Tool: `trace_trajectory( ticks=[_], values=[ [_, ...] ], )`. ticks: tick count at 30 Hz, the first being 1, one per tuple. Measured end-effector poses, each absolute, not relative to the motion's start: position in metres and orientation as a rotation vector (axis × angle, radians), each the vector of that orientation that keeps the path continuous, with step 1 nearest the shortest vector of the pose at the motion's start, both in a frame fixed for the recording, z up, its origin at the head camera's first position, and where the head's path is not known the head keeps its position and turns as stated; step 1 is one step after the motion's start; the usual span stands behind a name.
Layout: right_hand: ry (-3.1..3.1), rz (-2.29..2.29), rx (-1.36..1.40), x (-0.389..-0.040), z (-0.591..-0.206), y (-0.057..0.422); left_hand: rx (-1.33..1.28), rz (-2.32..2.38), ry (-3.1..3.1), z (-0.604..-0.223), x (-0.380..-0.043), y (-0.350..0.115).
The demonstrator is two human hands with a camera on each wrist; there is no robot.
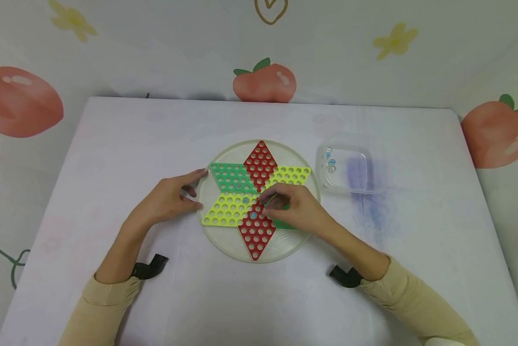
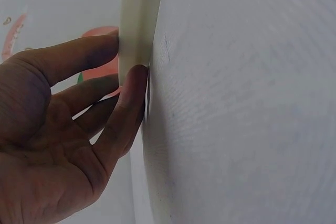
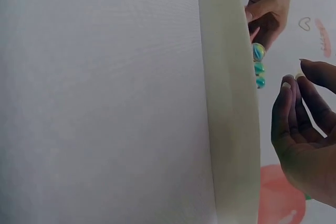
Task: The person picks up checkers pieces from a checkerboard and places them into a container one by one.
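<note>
A round Chinese checkers board (image 1: 224, 242) lies on the table, its star in red, yellow and green. Three glass marbles sit in a slanting row near its centre, among them a blue marble (image 1: 253, 216). The left hand (image 1: 172, 197) touches the board's left rim with thumb and fingertips spread along it. In the left wrist view those fingertips meet the pale side wall (image 2: 137, 30). Over the board's centre hovers the right hand (image 1: 298, 206), fingers gently bent and close to the marbles. No marble shows between its fingertips in the right wrist view, where the board's marbles (image 3: 259, 52) appear beyond the rim.
A clear plastic container (image 1: 364, 187) stands right of the board, with several marbles (image 1: 331, 163) at its left side. Black wrist-worn pieces (image 1: 153, 267) stick out at both sleeves. A wall printed with fruit and flowers rises behind the white table (image 1: 125, 125).
</note>
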State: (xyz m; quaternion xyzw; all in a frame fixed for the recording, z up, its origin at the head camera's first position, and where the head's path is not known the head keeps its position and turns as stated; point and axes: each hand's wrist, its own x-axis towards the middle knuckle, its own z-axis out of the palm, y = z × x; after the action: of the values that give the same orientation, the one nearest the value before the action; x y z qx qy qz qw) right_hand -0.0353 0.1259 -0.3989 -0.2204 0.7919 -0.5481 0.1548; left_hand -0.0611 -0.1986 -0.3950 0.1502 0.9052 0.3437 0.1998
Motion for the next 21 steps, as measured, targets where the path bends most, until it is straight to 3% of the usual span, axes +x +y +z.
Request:
trace_trajectory(
  ticks=[21],
  values=[
    [2.35, -1.337, -0.622, -0.036, -0.408, 0.11, 0.446, 0.944, 2.533, -0.395, -0.061, -0.2]
  ],
)
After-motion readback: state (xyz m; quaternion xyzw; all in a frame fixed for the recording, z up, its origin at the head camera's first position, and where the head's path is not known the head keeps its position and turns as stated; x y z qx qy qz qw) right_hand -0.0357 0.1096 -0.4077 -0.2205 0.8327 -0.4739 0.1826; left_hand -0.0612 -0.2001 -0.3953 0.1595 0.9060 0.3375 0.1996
